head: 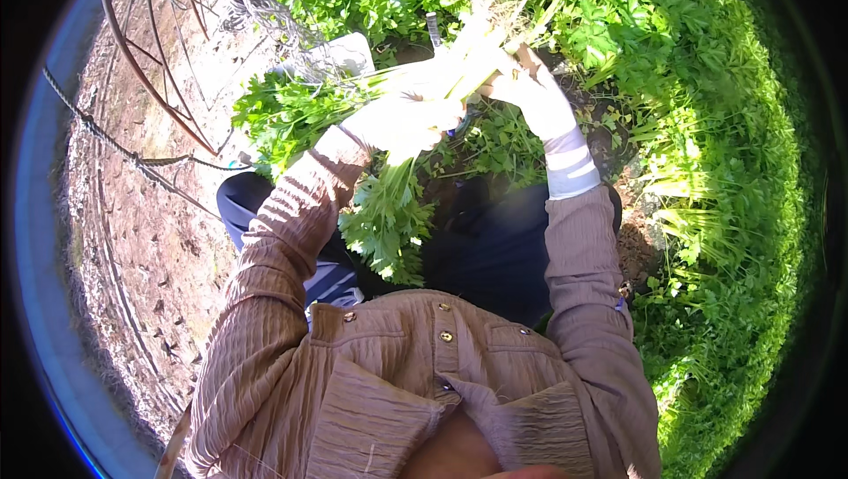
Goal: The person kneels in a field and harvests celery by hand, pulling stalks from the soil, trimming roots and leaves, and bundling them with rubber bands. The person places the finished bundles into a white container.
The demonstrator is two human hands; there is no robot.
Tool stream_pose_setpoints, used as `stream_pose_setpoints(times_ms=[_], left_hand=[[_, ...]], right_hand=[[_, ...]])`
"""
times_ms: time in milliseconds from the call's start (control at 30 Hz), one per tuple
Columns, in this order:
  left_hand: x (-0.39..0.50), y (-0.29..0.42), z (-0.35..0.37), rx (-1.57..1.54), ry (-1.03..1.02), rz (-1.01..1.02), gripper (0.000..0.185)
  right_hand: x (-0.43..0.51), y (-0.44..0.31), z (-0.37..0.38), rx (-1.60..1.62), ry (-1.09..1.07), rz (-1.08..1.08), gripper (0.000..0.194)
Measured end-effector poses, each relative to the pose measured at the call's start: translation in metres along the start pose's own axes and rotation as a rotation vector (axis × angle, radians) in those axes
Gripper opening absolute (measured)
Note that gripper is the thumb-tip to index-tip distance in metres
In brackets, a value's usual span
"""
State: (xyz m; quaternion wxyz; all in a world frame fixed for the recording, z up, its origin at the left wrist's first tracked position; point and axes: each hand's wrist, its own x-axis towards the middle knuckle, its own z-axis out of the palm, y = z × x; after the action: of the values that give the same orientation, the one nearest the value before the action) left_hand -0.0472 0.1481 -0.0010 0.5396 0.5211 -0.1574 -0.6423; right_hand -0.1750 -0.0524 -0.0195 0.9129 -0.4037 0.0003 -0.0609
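Note:
My left hand (414, 120) is closed around the pale stalks of a celery bunch (391, 224). Its leafy tops hang toward my lap, and the root end points up and away from me. My right hand (540, 98), with a white band at the wrist, grips the bunch near its base, beside the stringy roots (510, 18). Strong glare washes out both hands and the stalks, so the finger detail is hard to see. More celery, with leafy tops (285, 111), extends left from behind my left hand; whether it is held or lying there, I cannot tell.
Growing celery (715, 214) fills the right side and the far edge. At left are rusty metal rods (132, 51), a rope (136, 159) and tangled netting (255, 12) over bare soil (146, 253). A white object (351, 53) and a dark upright rod (433, 29) stand beyond my hands.

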Motion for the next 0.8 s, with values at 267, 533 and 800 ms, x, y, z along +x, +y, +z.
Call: stream_pose_setpoints(times_ms=[267,533,800], left_hand=[[0.023,-0.014,0.054,0.935,0.246,0.884,0.058],[0.047,-0.005,0.071,1.468,0.576,0.724,0.047],[-0.001,0.144,0.045,2.024,0.409,0.345,0.017]], right_hand=[[0.0,0.009,-0.015,-0.187,0.071,-0.326,0.06],[-0.002,0.004,-0.004,0.007,0.36,-0.501,0.05],[-0.006,-0.092,-0.024,-0.424,0.582,-0.529,0.037]])
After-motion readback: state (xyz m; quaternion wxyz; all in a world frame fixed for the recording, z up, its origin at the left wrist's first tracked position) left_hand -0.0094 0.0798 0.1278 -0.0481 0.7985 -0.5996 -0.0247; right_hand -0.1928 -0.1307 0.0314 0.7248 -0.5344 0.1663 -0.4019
